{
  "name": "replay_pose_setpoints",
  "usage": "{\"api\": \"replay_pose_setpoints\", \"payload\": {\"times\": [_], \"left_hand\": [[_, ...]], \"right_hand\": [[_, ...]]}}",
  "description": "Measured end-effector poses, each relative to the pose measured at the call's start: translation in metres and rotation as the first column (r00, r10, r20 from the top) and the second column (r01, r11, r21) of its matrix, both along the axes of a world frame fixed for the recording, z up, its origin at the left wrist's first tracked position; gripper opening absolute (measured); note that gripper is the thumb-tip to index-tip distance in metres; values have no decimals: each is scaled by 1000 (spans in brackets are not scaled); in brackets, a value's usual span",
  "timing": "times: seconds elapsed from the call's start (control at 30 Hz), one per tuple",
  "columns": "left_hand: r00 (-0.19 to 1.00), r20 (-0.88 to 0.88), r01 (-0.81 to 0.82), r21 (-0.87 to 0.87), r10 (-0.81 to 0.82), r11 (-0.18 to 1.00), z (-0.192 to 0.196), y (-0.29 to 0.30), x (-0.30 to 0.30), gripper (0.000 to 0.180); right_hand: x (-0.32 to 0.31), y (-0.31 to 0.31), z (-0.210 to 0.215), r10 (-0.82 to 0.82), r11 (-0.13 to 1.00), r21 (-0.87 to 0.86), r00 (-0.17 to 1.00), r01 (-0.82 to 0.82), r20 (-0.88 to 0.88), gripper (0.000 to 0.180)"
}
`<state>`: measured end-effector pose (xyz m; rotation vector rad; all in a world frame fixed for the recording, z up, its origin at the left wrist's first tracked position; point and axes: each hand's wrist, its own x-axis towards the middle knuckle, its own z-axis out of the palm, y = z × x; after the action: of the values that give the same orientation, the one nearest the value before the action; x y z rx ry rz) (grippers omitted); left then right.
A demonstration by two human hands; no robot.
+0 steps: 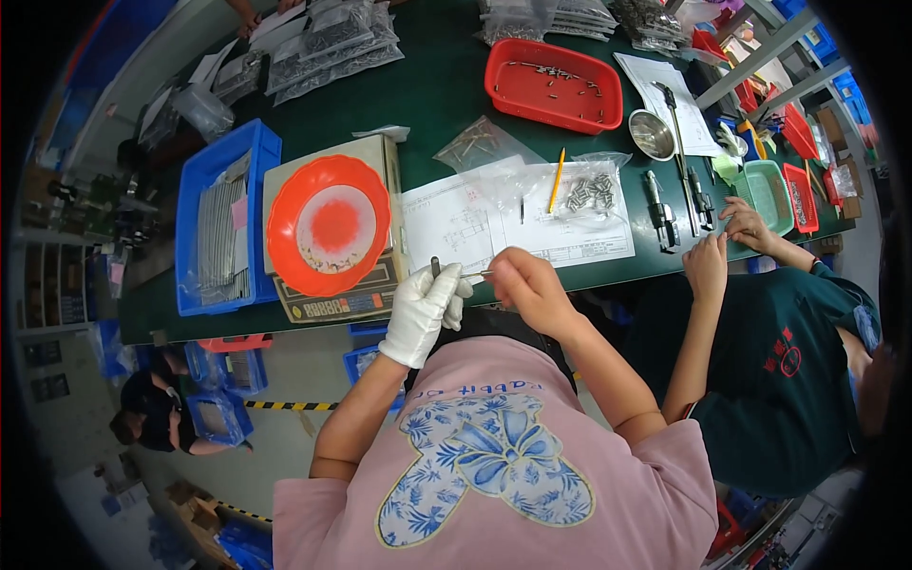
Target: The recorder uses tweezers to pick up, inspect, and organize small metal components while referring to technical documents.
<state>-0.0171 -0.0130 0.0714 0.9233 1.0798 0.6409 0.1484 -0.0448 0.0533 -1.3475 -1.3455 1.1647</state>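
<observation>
1. Leftmost, a blue rectangular plastic bin (269, 144) stands beside a round orange-red plastic bowl (282, 214) on a beige scale (328, 306).
2. The white-gloved left hand (424, 312) pinches a short dark metal cylinder (435, 266).
3. A thin metal rod (483, 274) lies between the hands, pinched by the bare right hand (527, 288); whether it meets the glove, I cannot tell.
4. Close two-handed handling seems in hand; the next move likely calls for a steady left grip and fine right-hand control.
5. Further right, a clear plastic bag of silver cylinders (591, 194) rests on white paper (451, 223).
</observation>
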Motion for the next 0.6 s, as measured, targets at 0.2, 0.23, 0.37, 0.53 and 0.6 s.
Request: {"api": "replay_pose_setpoints", "payload": {"times": [0.2,0.23,0.37,0.53,0.6], "left_hand": [[1000,-7,-4,-6,4,1000,-1,1,2,28],[1000,-18,-13,-11,13,1000,-1,1,2,28],[1000,-10,-7,-10,7,1000,0,1,4,28],[1000,-21,-10,-32,9,999,0,4,8,27],[999,-32,-16,-27,15,999,1,4,8,27]], "right_hand": [[-2,0,-4,36,999,-31,994,-39,-102,11],[-2,0,-4,29,999,-26,992,-32,-123,10],[8,1,-9,105,944,-294,981,-150,-163,10],[0,2,-7,-19,1000,-27,991,16,-133,15],[0,3,-3,-52,999,8,989,54,-140,18]]}}
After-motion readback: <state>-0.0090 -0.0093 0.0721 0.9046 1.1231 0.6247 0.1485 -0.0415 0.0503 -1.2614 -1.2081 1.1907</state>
